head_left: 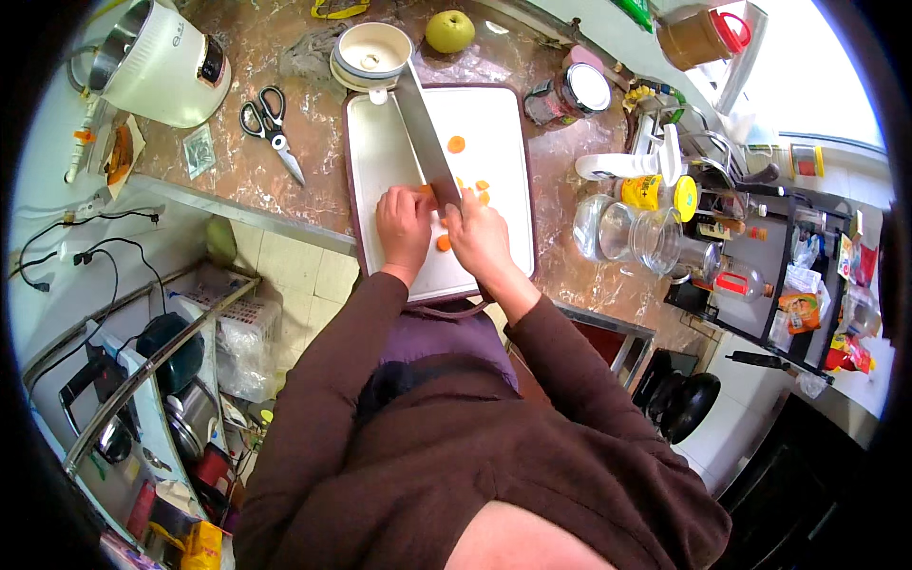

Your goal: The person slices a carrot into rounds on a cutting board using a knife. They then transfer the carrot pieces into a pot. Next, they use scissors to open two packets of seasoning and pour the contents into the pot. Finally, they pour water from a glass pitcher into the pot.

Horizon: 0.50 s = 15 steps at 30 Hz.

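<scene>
A white cutting board (494, 109) with a dark rim lies on the counter in front of me. My right hand (482, 239) is closed round the handle end of a kitchen knife (427, 133), whose wide blade slants away to the far left across the board. On the left of the blade, my left hand (404, 226) has its fingers curled down onto an orange carrot piece, mostly hidden under the fingertips. Beyond the hands lies a round carrot slice (456, 143). Smaller carrot bits sit right of the blade, and another slice (444, 242) rests between my hands.
A white bowl (372, 52) stands at the board's far left corner, with a yellow-green fruit (449, 32) beyond. Scissors (273, 133) and a white cooking pot (161, 66) are to the left. A lidded jar (570, 95), glass jars (617, 228) and bottles stand right.
</scene>
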Each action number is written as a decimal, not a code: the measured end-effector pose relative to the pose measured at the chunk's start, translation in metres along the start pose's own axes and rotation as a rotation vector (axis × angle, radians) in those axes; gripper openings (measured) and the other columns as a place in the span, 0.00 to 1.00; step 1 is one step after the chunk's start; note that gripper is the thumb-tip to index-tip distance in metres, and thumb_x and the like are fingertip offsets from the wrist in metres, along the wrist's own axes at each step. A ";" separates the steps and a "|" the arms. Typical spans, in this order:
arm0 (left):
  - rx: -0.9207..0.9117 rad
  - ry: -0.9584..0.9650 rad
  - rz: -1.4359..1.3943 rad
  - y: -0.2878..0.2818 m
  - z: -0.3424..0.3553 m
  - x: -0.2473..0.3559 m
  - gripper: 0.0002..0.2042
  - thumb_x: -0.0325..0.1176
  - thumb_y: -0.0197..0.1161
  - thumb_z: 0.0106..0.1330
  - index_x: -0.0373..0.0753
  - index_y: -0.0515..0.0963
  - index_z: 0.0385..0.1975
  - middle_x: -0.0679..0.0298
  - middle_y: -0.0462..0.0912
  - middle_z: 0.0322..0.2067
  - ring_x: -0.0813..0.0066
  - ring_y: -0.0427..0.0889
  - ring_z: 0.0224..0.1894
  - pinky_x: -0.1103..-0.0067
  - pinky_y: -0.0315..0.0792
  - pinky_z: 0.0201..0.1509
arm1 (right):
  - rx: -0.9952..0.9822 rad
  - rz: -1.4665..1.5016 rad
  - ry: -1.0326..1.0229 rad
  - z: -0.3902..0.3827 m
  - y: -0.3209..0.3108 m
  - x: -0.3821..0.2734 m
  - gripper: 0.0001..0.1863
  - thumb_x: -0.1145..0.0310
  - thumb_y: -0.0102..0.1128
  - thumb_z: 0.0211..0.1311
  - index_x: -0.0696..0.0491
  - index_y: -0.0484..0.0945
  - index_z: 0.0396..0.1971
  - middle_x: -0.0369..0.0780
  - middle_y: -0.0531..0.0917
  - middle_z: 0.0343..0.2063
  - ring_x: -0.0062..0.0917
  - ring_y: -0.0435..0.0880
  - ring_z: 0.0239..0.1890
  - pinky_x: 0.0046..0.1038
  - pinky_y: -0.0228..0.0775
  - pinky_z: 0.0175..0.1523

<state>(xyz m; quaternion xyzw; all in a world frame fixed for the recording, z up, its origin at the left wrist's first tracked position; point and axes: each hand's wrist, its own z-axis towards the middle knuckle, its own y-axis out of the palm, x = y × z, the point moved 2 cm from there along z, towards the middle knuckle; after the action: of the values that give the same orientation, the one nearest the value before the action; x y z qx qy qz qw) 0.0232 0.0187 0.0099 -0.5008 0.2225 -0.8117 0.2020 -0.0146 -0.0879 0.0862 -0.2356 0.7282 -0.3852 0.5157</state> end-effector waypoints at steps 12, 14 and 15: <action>-0.044 -0.006 -0.054 -0.003 -0.001 -0.002 0.06 0.24 0.60 0.56 0.37 0.69 0.27 0.58 0.73 0.29 0.57 0.72 0.32 0.67 0.65 0.36 | -0.087 -0.087 -0.004 -0.036 -0.045 -0.024 0.11 0.69 0.51 0.56 0.61 0.73 0.35 0.52 0.78 0.16 0.48 0.79 0.24 0.46 0.69 0.36; -0.045 -0.008 -0.051 -0.003 -0.002 0.000 0.06 0.24 0.60 0.56 0.37 0.69 0.27 0.58 0.73 0.29 0.57 0.72 0.33 0.67 0.65 0.37 | -0.126 -0.126 0.018 -0.032 -0.046 -0.024 0.12 0.68 0.50 0.57 0.62 0.73 0.35 0.52 0.79 0.18 0.48 0.79 0.25 0.46 0.69 0.36; -0.049 -0.011 -0.041 -0.003 -0.005 0.000 0.06 0.24 0.60 0.56 0.37 0.69 0.27 0.58 0.73 0.29 0.57 0.72 0.33 0.67 0.65 0.37 | -0.137 -0.119 0.022 -0.029 -0.044 -0.020 0.12 0.68 0.50 0.56 0.62 0.73 0.35 0.53 0.79 0.19 0.48 0.80 0.26 0.47 0.69 0.37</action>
<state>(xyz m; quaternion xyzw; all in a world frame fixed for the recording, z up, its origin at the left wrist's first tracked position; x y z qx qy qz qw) 0.0187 0.0223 0.0097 -0.5145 0.2308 -0.8072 0.1744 -0.0366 -0.0900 0.1383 -0.3087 0.7432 -0.3670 0.4665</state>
